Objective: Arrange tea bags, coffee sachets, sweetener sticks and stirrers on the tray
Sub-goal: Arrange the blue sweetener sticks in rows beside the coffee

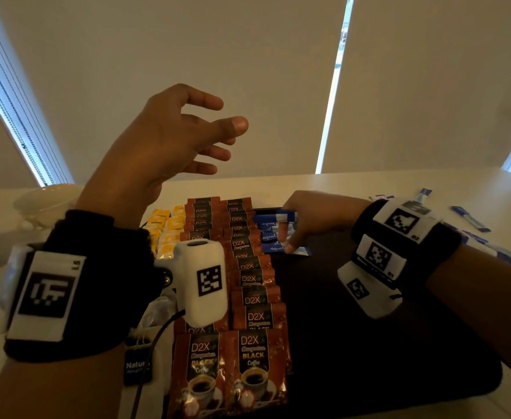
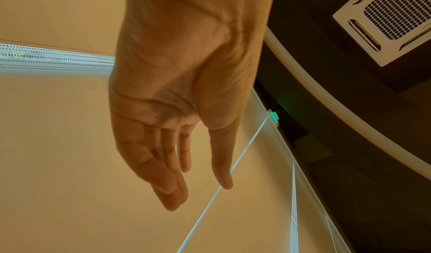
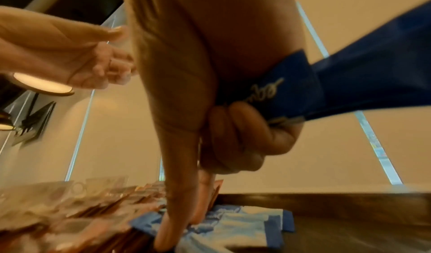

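Gripping blue sweetener sticks [image 3: 345, 83], the right hand [image 1: 308, 216] presses others [image 1: 274, 235] lying left-to-right on the tray [image 1: 369, 343]; the left hand [image 1: 169, 140] hovers, fingers loosely spread, holding nothing.

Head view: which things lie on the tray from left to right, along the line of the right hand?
Yellow tea bags → two columns of brown coffee sachets → blue sweetener sticks → right hand pressing on those sticks → bare dark tray.
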A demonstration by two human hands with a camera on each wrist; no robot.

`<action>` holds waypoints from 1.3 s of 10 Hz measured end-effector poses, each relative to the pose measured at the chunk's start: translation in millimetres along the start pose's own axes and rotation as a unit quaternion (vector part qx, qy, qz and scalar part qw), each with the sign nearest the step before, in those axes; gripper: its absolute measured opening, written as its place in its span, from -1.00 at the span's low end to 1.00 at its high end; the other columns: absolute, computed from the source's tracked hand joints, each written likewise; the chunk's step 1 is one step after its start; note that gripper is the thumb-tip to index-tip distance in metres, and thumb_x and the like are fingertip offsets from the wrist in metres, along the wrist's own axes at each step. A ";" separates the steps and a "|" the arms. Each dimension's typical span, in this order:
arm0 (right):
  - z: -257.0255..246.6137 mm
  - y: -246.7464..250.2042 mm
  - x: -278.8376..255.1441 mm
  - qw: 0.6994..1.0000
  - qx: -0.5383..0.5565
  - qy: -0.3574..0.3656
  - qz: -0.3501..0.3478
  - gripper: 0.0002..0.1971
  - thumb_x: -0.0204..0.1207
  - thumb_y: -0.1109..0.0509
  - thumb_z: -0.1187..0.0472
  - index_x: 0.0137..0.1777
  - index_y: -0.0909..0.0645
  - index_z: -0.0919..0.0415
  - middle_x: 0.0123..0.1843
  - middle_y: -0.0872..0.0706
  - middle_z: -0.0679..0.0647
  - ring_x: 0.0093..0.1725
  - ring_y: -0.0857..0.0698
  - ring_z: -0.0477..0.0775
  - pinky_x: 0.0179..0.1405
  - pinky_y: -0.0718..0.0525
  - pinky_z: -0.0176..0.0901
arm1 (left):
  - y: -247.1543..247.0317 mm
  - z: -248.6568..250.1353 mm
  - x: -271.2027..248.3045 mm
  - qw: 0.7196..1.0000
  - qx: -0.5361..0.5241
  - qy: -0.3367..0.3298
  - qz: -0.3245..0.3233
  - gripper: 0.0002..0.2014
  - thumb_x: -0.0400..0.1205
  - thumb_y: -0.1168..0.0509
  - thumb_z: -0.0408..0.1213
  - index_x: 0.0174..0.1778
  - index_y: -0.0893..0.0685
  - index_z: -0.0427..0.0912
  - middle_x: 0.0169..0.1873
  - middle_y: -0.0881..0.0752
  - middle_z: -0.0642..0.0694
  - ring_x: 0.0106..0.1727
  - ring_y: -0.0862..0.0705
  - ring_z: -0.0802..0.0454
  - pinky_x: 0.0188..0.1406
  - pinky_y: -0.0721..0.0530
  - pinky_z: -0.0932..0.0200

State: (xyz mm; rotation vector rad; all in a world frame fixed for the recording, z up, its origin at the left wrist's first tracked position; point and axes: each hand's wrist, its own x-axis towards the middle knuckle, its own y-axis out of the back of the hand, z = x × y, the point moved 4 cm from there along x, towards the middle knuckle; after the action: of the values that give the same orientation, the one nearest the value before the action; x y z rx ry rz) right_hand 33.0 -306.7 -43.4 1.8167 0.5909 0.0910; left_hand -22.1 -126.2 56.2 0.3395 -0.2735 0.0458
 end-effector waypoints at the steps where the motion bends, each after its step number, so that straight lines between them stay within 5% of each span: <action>1: 0.3 -5.9 4.7 0.999 -0.031 -0.007 -0.001 -0.69 0.30 -0.61 0.15 0.01 -0.72 0.24 -0.13 -0.67 -0.01 -0.22 -0.54 -0.14 -0.32 -0.41 -0.34 | -0.4 0.3 -0.8 1.000 0.002 -0.003 -0.001 -0.47 0.42 -0.45 -0.03 0.30 -0.52 -0.01 -0.11 -0.79 -0.01 -0.18 -0.79 0.13 -0.28 -0.72 0.18; 5: 6.8 -6.8 3.7 0.999 -0.052 -0.010 0.011 -0.63 0.29 -0.62 0.15 0.07 -0.67 0.24 0.01 -0.67 0.09 -0.06 -0.56 0.00 -0.32 -0.40 -0.36 | 0.4 0.4 -0.6 1.000 0.004 -0.003 0.001 -0.49 0.42 -0.46 -0.03 0.28 -0.54 0.00 -0.12 -0.79 -0.02 -0.19 -0.79 0.13 -0.31 -0.70 0.21; 6: 11.7 -7.7 6.2 0.998 -0.059 -0.032 0.009 -0.58 0.29 -0.62 0.14 0.10 -0.67 0.28 0.02 -0.71 0.12 -0.03 -0.62 0.06 -0.19 -0.50 -0.22 | 0.8 -0.1 -0.3 1.000 0.007 -0.002 0.004 -0.51 0.44 -0.45 -0.03 0.28 -0.54 0.00 -0.12 -0.79 -0.02 -0.19 -0.79 0.14 -0.32 -0.70 0.22; 8: 5.5 -11.5 9.6 1.000 -0.026 -0.015 0.003 -0.67 0.29 -0.62 0.20 0.03 -0.73 0.27 -0.17 -0.69 -0.06 -0.29 -0.56 -0.21 -0.33 -0.44 -0.37 | 1.3 0.1 -0.8 1.000 0.007 -0.002 0.004 -0.50 0.45 -0.44 -0.02 0.29 -0.54 -0.01 -0.11 -0.79 -0.01 -0.18 -0.79 0.13 -0.30 -0.69 0.21; 10: -2.6 -10.4 14.0 0.999 -0.039 -0.015 0.011 -0.68 0.30 -0.61 0.17 0.01 -0.70 0.28 -0.25 -0.63 -0.06 -0.26 -0.54 -0.10 -0.32 -0.43 -0.29 | 1.8 0.5 -0.8 1.000 0.012 -0.003 0.006 -0.52 0.47 -0.43 -0.02 0.29 -0.54 -0.01 -0.10 -0.79 -0.01 -0.16 -0.79 0.12 -0.28 -0.69 0.20; 12: 12.0 0.7 10.0 0.995 -0.049 -0.087 0.032 -0.53 0.35 -0.58 0.14 0.19 -0.61 0.36 0.12 -0.71 0.20 0.08 -0.66 0.17 -0.01 -0.58 -0.09 | 1.4 0.5 -1.5 1.000 0.017 -0.005 0.002 -0.51 0.46 -0.44 -0.01 0.29 -0.54 0.00 -0.11 -0.79 0.00 -0.19 -0.79 0.15 -0.30 -0.68 0.21; 13: 20.0 -1.4 5.0 0.992 -0.035 -0.123 -0.001 -0.58 0.39 -0.55 0.18 0.19 -0.62 0.37 0.04 -0.72 0.18 -0.21 -0.61 0.02 -0.26 -0.54 -0.25 | 0.4 0.7 -1.8 1.000 0.019 -0.004 -0.002 -0.51 0.46 -0.44 -0.02 0.29 -0.55 0.00 -0.12 -0.79 0.00 -0.20 -0.79 0.15 -0.30 -0.69 0.21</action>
State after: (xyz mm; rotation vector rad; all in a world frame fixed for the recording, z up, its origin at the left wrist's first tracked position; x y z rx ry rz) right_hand 43.9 -321.8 -52.5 1.7267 0.4099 -0.1113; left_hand -24.1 -126.0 56.4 0.3783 -0.2799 0.0454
